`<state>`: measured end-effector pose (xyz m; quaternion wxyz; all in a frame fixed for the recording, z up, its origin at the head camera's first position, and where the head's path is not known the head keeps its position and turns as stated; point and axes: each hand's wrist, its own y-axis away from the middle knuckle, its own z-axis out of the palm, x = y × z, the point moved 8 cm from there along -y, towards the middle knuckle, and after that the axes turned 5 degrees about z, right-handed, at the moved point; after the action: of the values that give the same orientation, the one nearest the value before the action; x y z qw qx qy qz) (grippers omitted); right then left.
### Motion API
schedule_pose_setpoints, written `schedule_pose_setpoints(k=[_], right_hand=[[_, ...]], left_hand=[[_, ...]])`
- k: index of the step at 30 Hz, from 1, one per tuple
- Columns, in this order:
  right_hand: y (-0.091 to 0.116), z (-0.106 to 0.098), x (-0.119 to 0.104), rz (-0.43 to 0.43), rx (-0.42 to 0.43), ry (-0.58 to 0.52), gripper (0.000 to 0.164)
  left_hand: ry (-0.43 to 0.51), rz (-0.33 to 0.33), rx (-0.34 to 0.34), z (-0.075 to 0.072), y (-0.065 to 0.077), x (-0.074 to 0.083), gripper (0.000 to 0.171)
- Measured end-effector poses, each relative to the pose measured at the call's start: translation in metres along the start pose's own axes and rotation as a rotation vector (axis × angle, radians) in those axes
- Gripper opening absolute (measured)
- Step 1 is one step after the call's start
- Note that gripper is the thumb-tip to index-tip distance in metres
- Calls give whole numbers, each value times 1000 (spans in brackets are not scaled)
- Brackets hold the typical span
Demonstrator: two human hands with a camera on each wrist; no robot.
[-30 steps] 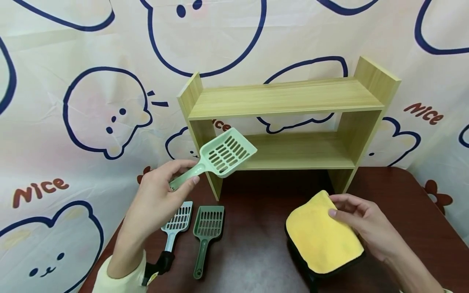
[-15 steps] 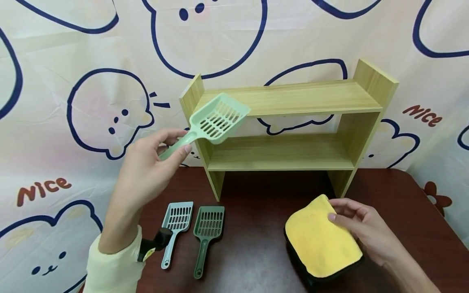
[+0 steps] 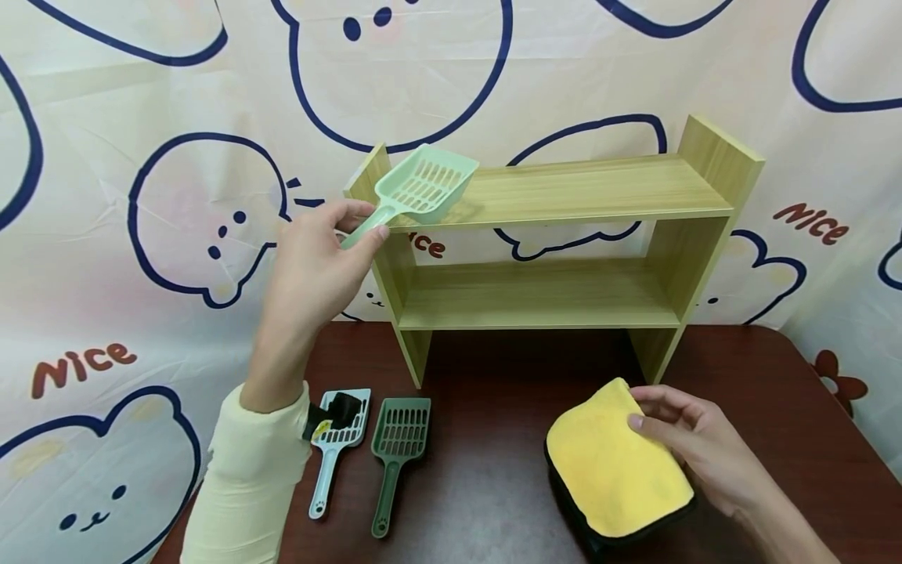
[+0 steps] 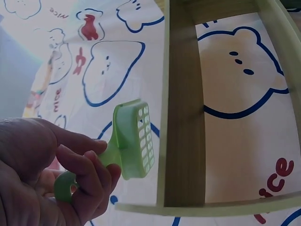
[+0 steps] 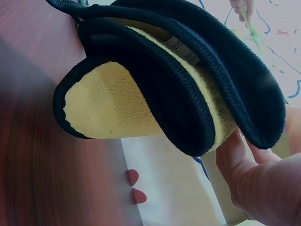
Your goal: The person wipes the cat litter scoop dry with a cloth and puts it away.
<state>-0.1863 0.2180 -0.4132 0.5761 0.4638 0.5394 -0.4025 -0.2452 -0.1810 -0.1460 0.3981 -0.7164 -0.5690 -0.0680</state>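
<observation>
My left hand (image 3: 317,266) grips the handle of a light green slotted litter scoop (image 3: 431,182), fingers wrapped round it. In the head view the scoop is raised in front of the upper shelf's left end; the left wrist view shows its slotted head (image 4: 134,141) apart from the shelf unit (image 4: 186,117). On the right, my right hand (image 3: 694,442) pinches the upper right edge of a folded yellow cloth (image 3: 616,462) with dark edging. Its dark underside and several folded layers (image 5: 174,80) show in the right wrist view.
A two-tier wooden shelf unit (image 3: 543,294) stands at the back of the dark red-brown table (image 3: 486,470). A light blue scoop (image 3: 326,478), partly covered by the black wrist camera, and a dark green scoop (image 3: 387,493) lie at the left. A printed backdrop (image 3: 211,352) hangs behind.
My left hand has lifted the light green scoop from the middle-shelf height to the upper shelf, drifting left and then right. The right hand and cloth have hardly moved.
</observation>
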Motion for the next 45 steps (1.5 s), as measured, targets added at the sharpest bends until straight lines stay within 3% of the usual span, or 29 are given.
schedule_pose_setpoints(k=[10, 15, 22, 29, 37, 45], right_hand=[[0, 3, 2, 12, -2, 7, 32], [0, 4, 5, 20, 5, 16, 31], [0, 3, 7, 32, 30, 38, 31], [1, 4, 8, 27, 26, 37, 32], [0, 2, 9, 38, 37, 39, 32], [0, 1, 10, 50, 36, 32, 32]], left_hand=[[10, -62, -1, 20, -21, 2, 37], [-21, -61, -4, 27, -31, 1, 38], [-58, -89, -66, 37, -41, 0, 40], [-62, -56, -49, 42, -44, 1, 39], [-34, -42, 0, 30, -24, -1, 43], [-43, -33, 22, 17, 22, -17, 43]])
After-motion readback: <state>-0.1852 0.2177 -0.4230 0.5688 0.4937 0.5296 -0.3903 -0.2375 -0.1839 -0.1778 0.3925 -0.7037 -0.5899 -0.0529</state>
